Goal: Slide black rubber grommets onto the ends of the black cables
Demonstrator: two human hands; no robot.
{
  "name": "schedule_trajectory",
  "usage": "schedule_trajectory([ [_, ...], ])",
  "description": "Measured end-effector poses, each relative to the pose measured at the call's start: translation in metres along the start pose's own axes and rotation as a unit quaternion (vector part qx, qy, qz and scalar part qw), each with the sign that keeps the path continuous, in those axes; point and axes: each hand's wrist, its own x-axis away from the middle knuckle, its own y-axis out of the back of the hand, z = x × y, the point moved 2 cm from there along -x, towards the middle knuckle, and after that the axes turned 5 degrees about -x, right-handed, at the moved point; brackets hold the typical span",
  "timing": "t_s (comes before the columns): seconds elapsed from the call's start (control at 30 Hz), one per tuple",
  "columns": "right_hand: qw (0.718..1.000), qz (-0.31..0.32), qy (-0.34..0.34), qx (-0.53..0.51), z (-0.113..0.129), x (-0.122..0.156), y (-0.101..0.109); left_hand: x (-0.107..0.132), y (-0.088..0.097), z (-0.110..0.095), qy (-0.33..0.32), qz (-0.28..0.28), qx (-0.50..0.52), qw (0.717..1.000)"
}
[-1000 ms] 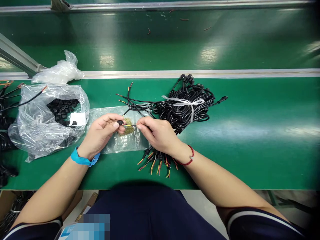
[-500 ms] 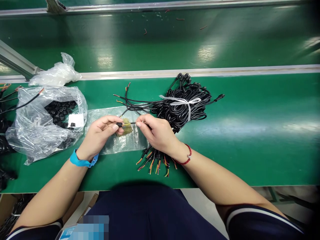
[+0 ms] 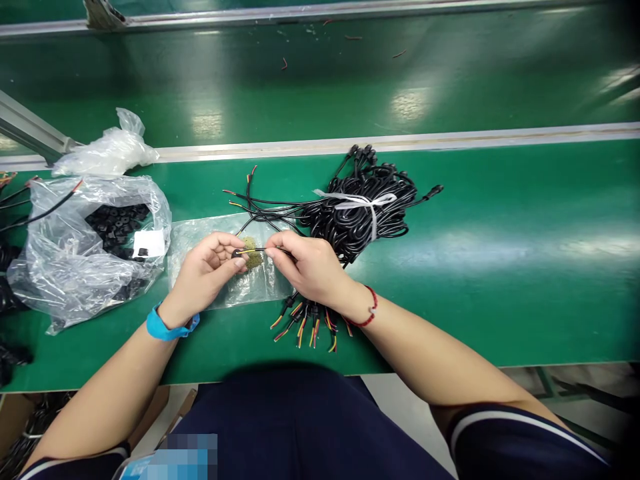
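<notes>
My left hand [image 3: 207, 267] pinches a small black plastic piece [image 3: 236, 253] between thumb and fingers. From the right, my right hand [image 3: 313, 267] is closed on a black cable [image 3: 259, 250] just behind its stripped end. Its thin wires, one of them yellow, reach the black piece; whether they pass inside it is too small to tell. Beneath both hands lies a flat clear bag [image 3: 235, 293] with tiny brass-coloured bits [image 3: 254, 259]. Beside my right hand rests a coiled bundle of black cables [image 3: 370, 223], bound with a white tie [image 3: 355, 200].
At the left, an open clear plastic bag [image 3: 65, 267] holds many small black pieces [image 3: 117, 223] and a white label [image 3: 149, 243]. A knotted translucent bag [image 3: 107, 150] sits behind it. Several coloured wire ends [image 3: 313, 327] fan out near the green table's front edge.
My left fingers have loosened and shifted on the black piece, which is turned a little. The right hand keeps its pinch on the cable. The whole view has moved slightly.
</notes>
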Motion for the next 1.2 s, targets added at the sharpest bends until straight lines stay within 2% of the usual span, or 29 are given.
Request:
schedule_trajectory([
  [0.23,0.999,-0.001,0.026,0.038,0.000,0.001,0.001,0.001,0.001,0.002,-0.043,-0.018,-0.128,0.991],
  [0.53,0.996,-0.011,0.036,0.077,0.001,0.001,0.002,0.003,0.005,0.002,-0.043,-0.010,-0.126,0.991],
  [0.77,0.992,-0.019,0.071,0.098,0.001,0.002,0.002,0.001,0.003,-0.004,-0.055,0.003,-0.183,0.982],
  [0.87,0.993,0.017,0.086,0.076,0.000,0.003,-0.001,0.001,-0.002,-0.004,-0.032,0.020,-0.148,0.988],
  [0.97,0.993,0.047,0.095,0.045,-0.001,0.004,-0.004,0.002,-0.008,-0.002,0.007,0.041,-0.066,0.997],
  [1.1,0.998,0.029,0.059,0.003,-0.002,0.004,-0.003,0.002,-0.010,0.000,0.037,0.011,0.063,0.997],
  [1.2,0.997,0.022,0.068,-0.018,-0.001,0.003,-0.001,0.000,-0.010,0.001,0.061,0.010,0.084,0.994],
])
